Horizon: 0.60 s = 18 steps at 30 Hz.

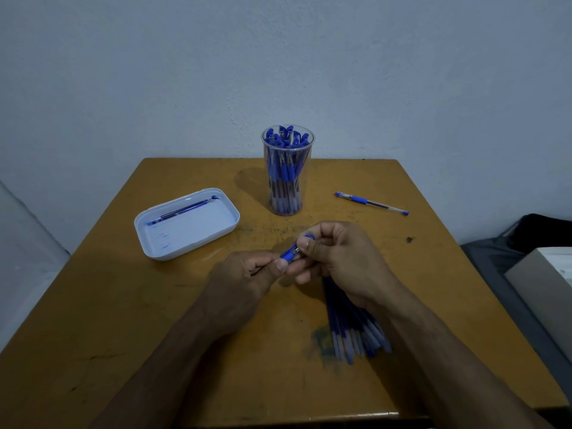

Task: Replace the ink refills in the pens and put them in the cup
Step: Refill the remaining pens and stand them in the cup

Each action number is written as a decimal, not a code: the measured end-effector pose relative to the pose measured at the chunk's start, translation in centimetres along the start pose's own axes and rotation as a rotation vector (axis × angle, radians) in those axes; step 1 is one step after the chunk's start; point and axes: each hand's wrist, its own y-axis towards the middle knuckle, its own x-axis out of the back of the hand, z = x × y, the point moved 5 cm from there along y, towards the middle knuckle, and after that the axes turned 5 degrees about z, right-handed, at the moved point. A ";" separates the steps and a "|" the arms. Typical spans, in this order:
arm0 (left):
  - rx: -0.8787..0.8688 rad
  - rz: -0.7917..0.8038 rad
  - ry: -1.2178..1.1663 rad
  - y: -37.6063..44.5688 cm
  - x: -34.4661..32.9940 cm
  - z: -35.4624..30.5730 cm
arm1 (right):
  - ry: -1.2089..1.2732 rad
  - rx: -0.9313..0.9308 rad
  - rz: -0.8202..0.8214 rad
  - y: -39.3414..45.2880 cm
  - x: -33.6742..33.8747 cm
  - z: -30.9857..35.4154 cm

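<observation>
Wooden table (123, 305), both hands (fingers curled) gripping pen (289, 254)

tray (148, 239) left of cup (287, 193), pens (286, 168) inside

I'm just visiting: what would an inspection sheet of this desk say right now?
Surface: wooden table, ink-stained.
Job's things: clear cup full of pens; loose pen to its right; refill pile under the right forearm; white tray holding one refill.
Clutter: nothing seen.
Grippers: left hand and right hand both grip a blue pen.
Cables: nothing seen.
Surroundings: plain wall; dark object at right.
</observation>
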 end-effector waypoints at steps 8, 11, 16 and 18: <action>0.006 -0.008 -0.081 0.1 0.0 -0.2 | 0.137 -0.005 -0.040 0.0 0.6 0.4; 0.033 -0.097 -0.118 0.0 0.2 -0.1 | 0.153 0.042 -0.143 -0.1 1.1 0.6; 0.063 -0.216 -0.147 -0.3 1.2 -0.3 | -0.143 0.095 -0.329 -0.6 2.6 0.8; 0.065 -0.249 -0.136 -0.4 1.6 -0.4 | -0.377 0.103 -0.307 -0.7 2.1 0.8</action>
